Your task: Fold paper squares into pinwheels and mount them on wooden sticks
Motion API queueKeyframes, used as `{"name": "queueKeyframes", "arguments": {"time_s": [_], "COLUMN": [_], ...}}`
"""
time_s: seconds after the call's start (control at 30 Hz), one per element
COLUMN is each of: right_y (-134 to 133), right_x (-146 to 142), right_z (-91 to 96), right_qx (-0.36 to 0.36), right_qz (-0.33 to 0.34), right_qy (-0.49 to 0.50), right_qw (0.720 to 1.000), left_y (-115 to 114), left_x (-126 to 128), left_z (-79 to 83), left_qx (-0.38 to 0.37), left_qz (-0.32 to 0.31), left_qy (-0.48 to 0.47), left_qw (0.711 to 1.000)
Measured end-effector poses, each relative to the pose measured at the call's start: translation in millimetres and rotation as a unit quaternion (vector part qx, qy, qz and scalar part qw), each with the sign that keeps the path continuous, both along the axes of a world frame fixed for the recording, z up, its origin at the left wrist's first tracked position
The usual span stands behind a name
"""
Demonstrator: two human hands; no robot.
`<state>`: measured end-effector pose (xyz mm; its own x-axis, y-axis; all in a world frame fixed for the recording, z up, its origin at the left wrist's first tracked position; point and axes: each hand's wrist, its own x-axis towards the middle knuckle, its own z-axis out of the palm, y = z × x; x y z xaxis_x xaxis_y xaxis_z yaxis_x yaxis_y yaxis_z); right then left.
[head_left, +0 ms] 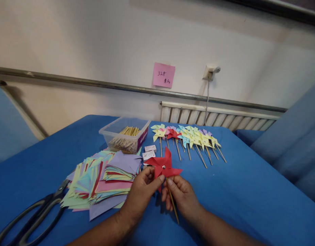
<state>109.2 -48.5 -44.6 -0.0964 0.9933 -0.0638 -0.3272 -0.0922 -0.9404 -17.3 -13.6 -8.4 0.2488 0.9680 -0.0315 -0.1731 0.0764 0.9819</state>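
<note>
A red paper pinwheel (167, 163) with a silver pin at its centre is held up above the blue table. Its thin wooden stick (174, 208) slants down toward me. My left hand (144, 186) is closed on the pinwheel's left side, thumb just below the pin. My right hand (181, 194) pinches the stick right under the paper blades. Beyond them lies a group of finished-looking pinwheels (195, 136) in yellow, blue, pink, purple and red. A stack of coloured paper squares (116, 186) spreads out to the left of my left hand.
Behind the paper stands a clear plastic box (121, 135) of wooden sticks (125, 138). Small white boxes (149, 155) sit beside it. Large black-handled scissors (42, 213) lie at the near left. A wall with a radiator (214, 118) borders the blue tabletop (249, 191).
</note>
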Motion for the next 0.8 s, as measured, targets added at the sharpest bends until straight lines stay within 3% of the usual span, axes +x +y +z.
{"name": "queueKeyframes", "arguments": {"time_s": [0.1, 0.23, 0.37, 0.6, 0.8], "right_y": [-0.3, -0.7, -0.9, 1.0, 0.9], "right_x": [0.1, -0.2, -0.2, 1.2, 0.6], "right_z": [0.3, 1.1, 1.9, -0.3, 0.8], "right_qx": [-0.013, -0.02, -0.02, -0.019, -0.019], "right_qz": [-0.011, -0.017, -0.018, -0.006, -0.008], "right_qy": [-0.007, -0.007, -0.006, -0.004, -0.005], "right_qw": [1.0, 1.0, 1.0, 1.0, 1.0], "left_y": [1.7, 6.9, 10.9, 9.6, 3.1], "left_x": [-3.3, -6.1, -6.2, -7.5, -3.2], "left_z": [1.1, 3.6, 6.2, 4.4, 4.1], "left_qx": [0.008, 0.008, 0.005, 0.009, -0.025], "left_qz": [0.004, 0.089, 0.117, 0.101, 0.005], "left_qy": [-0.002, -0.032, -0.017, 0.018, -0.013], "left_qw": [1.0, 0.995, 0.993, 0.995, 1.0]}}
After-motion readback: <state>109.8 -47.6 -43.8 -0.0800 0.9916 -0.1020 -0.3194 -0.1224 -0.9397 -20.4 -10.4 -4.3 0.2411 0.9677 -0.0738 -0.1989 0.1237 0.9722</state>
